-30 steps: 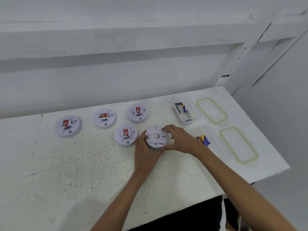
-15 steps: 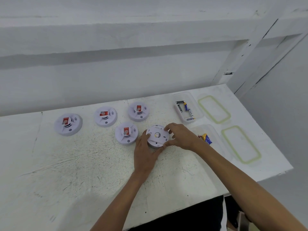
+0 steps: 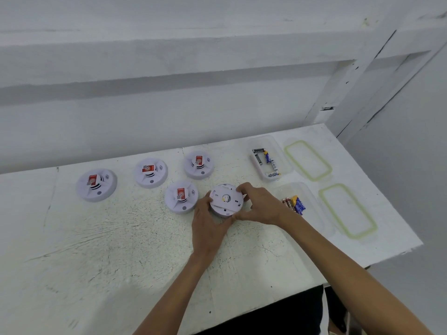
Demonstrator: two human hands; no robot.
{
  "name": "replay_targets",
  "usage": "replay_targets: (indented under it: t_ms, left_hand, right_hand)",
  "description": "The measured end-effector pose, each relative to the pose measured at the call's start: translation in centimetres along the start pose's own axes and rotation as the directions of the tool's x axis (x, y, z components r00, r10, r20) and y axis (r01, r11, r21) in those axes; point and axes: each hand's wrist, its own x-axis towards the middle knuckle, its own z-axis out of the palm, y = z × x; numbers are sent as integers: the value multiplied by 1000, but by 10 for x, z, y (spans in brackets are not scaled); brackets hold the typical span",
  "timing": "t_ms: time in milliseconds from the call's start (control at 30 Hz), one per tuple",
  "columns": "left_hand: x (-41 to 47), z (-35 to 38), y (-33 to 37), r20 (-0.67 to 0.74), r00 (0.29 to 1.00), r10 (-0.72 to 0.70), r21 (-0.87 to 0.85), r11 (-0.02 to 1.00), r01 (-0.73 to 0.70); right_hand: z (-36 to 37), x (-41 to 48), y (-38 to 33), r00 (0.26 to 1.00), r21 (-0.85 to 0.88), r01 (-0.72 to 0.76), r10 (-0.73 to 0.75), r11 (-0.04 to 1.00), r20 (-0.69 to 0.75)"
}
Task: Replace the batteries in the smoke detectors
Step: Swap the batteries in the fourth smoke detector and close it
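A white round smoke detector lies back side up on the white table, its back plate sitting slightly askew. My left hand grips its left and near edge. My right hand grips its right rim with curled fingers and thumb. Several other detectors lie face up with red labels: one just left of it, one at the far left, two further back. A clear tub holds loose batteries. A nearer tub holds a pack of batteries.
Two clear lids with green seals lie on the table's right side, one further back and one nearer. A white wall with a ledge runs behind the table. The table's right edge drops off beside the lids.
Both hands have stayed on the upturned detector. Its back plate now sits a little more turned and askew than before. The view has shifted slightly.
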Motion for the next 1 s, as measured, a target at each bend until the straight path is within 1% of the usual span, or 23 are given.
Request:
replay_targets:
  t_ms: [233,400,467,533,600,667,733,900,1000]
  left_hand:
    - [-1,2,-2,-21,1000,12,64,998,-10]
    - [-2,2,-3,-21,999,31,95,995,-29]
    - [-1,2,-3,-16,1000,16,76,997,-15]
    - [1,1,-2,-12,1000,-8,21,1000,9]
    - [2,1,-1,-3,999,-39,-37,999,39]
    - [3,2,-3,-2,1000,-12,-3,1000,12]
    - [3,4,-5,-9,999,35,46,998,-34]
    - [6,2,-5,30,1000,-2,24,1000,1]
    - [5,2,-5,41,999,13,58,998,-16]
  right_hand:
    - [5,1,1,996,86,-71,75,994,-48]
    - [6,1,-4,994,79,-86,91,993,-57]
    - [2,-1,-5,994,18,-95,96,995,-49]
    - [-2,-1,-9,993,-66,-106,102,992,-56]
    - [-2,-1,-18,985,-68,-119,109,990,-134]
    - [4,2,-26,966,-129,-89,54,988,-253]
    - [15,7,-33,949,-210,-48,-21,977,-315]
    - [30,18,-43,932,-283,-36,-70,958,-356]
    - [34,16,-40,921,-330,-39,-94,943,-379]
